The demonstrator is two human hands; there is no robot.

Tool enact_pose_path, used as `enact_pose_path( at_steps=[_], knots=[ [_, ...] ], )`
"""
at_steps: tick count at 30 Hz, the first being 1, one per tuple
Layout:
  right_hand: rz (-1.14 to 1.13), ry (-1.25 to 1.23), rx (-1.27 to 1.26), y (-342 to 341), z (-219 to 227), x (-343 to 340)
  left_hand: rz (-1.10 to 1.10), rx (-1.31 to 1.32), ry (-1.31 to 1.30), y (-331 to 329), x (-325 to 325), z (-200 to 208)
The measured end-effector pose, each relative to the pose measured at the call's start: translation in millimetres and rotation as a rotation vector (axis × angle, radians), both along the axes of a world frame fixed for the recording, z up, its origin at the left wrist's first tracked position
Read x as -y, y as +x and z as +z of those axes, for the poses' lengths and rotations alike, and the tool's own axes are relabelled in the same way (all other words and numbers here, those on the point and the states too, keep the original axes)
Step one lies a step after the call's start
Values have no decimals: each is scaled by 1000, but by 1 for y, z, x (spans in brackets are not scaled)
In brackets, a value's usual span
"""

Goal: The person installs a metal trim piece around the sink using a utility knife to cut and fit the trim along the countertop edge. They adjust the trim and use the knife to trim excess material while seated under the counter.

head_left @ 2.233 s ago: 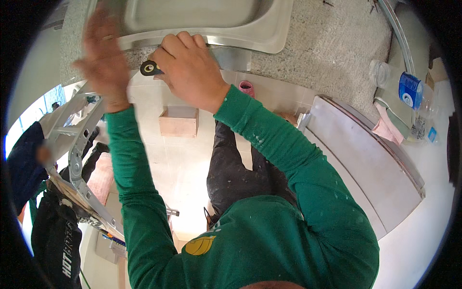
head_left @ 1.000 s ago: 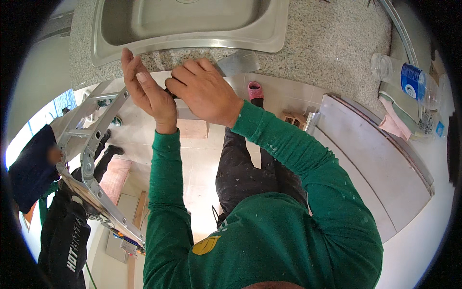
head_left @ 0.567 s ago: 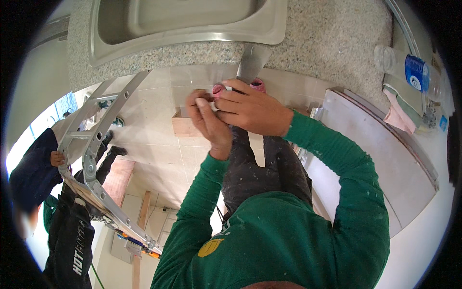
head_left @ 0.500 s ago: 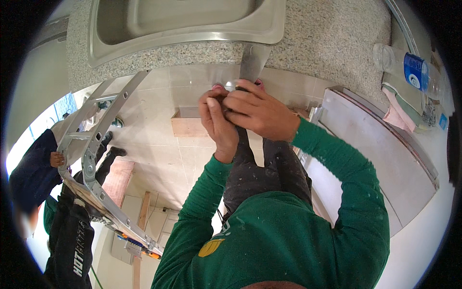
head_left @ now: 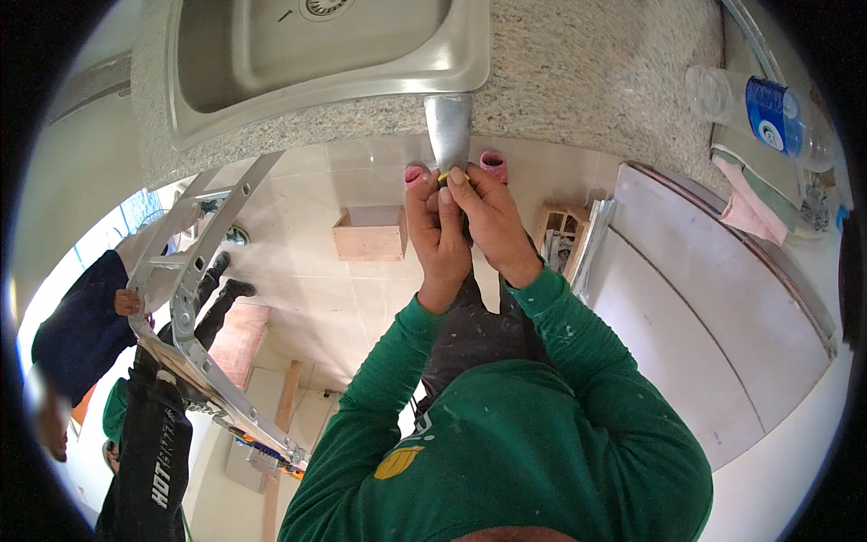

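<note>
A putty knife (head_left: 449, 129) with a wide, shiny metal blade points away from me, its blade tip near the counter's front edge by the sink. Just behind the blade, a dark and yellow bit of its handle shows between my fingers. My left hand (head_left: 440, 237) closes on the handle from the left side. From the right, my right hand (head_left: 494, 217) grips it too, thumb on top and fingertips close to the blade. Most of the handle is hidden by both hands.
Ahead lies a speckled stone counter (head_left: 578, 81) with a steel sink (head_left: 470, 68). A plastic bottle (head_left: 722, 98) and folded cloths (head_left: 750, 194) rest at right, above white panels (head_left: 686, 307). On the floor stands a wooden box (head_left: 370, 239). Left, another person (head_left: 81, 307) holds an aluminium ladder (head_left: 185, 312).
The putty knife has turned, so more of its blade's face shows. My right hand has shifted left and down, and both hands now sit side by side on the handle.
</note>
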State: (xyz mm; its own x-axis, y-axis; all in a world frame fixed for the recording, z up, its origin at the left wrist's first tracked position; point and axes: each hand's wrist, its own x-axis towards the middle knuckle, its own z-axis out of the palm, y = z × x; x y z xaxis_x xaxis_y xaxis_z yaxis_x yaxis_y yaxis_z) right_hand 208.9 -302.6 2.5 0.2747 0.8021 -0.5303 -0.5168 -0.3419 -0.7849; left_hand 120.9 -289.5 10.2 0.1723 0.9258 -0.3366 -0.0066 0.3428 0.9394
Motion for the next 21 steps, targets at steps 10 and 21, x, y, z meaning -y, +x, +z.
enact_pose_path(
  at_steps=[10,21],
  knots=[
    [105,-58,163,11,15,-3,20,-31,-20,5,5,17],
    [319,-94,461,71,43,44,-171,-760,859,-20,-99,33]
  ],
)
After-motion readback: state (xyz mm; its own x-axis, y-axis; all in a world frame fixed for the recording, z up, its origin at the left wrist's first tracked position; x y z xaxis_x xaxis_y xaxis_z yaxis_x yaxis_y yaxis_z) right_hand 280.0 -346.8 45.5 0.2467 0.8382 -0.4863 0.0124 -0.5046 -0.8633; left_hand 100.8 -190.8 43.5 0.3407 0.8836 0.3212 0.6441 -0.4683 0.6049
